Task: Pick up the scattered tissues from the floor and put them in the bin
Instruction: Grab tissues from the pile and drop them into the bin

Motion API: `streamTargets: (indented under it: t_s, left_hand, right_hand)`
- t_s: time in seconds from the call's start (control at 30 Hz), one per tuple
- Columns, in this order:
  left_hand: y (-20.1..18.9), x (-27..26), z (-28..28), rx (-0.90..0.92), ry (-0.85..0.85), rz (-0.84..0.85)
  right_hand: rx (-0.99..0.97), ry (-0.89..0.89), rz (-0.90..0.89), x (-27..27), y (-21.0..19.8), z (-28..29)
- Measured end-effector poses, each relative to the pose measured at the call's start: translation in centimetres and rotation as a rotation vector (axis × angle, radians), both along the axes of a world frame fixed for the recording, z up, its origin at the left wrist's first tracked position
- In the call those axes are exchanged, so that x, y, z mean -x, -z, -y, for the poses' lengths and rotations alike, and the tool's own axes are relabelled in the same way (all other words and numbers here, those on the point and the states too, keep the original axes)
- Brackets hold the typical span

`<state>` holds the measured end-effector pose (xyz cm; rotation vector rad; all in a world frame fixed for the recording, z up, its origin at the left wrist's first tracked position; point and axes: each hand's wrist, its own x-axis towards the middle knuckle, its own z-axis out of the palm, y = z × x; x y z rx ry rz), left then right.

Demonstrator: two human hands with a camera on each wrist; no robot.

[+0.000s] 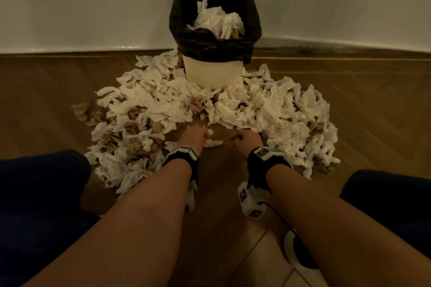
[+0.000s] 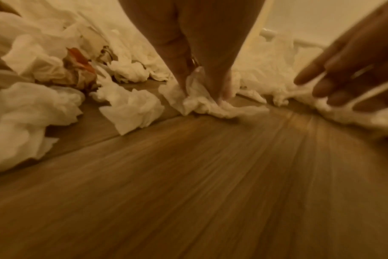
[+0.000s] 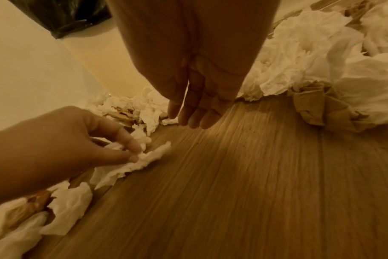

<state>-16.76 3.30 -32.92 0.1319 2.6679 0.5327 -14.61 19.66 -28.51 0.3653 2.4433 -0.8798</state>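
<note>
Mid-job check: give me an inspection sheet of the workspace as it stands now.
Surface: wooden floor, bare strip between the hands and the person.
Job's things: bin with black liner against the wall, some tissues already inside; white tissues heaped around its base.
Clutter: brown crumpled paper and red-marked scraps mixed into the pile.
Grippers: left hand pinches a small white tissue on the floor; right hand holds nothing, fingers relaxed.
Cables: black cable running from the right wrist unit.
Surroundings: white wall, corner behind bin.
</note>
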Motion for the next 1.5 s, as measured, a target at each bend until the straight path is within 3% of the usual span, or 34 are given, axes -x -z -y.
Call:
streamTargets:
  t_s: [0.17, 0.37, 0.53, 0.8, 0.93, 1.0, 1.1, 1.27, 1.4, 1.5]
  left_hand:
    - [-0.6, 0.4, -0.2, -0.234, -0.265, -0.067]
    - [-2.3, 1.8, -0.1, -0.564, -0.635, -0.026]
    - [-2.7, 2.3, 1.5, -0.733, -0.811, -0.022]
    - [-1.6, 1.6, 3.7, -0.841, -0.916, 0.042]
    - [-0.7, 1.1, 4.4, -0.861, -0.942, 0.106]
    - [-0.1, 0.9, 4.7, -0.816, -0.945, 0.114]
    - [0.4, 0.6, 4.7, -0.760, -0.980, 0.166]
    - [0.4, 0.0, 3.9, -0.920, -1.095, 0.279]
    - [0.2, 0.2, 3.3, -0.977, -1.110, 0.287]
    - [-0.2, 0.4, 2.7, -0.941, -1.057, 0.301]
  right_hand:
    - [0.016, 0.054, -0.014, 0.1, -0.1, -0.5]
    - [-0.006, 0.107, -0.032, 0.3, -0.3, -1.2]
    - [-0.113, -0.012, -0.055, 1.1, -0.8, -0.8]
    - [-0.361, -0.339, -0.181, 4.3, -0.1, 1.4]
    - [-0.434, -0.571, 0.024, 5.3, 0.6, 3.0]
    - [-0.490, -0.652, 0.033, 5.1, 1.4, 3.3]
    - [-0.482, -0.596, 0.005, 4.6, 2.2, 3.2]
    - [-0.423, -0.550, -0.052, 4.3, 1.8, 2.2]
    - [-0.251, -0.315, -0.243, 3.5, 1.6, 1.3]
    - [-0.285, -0.308, -0.213, 3.8, 0.9, 0.7]
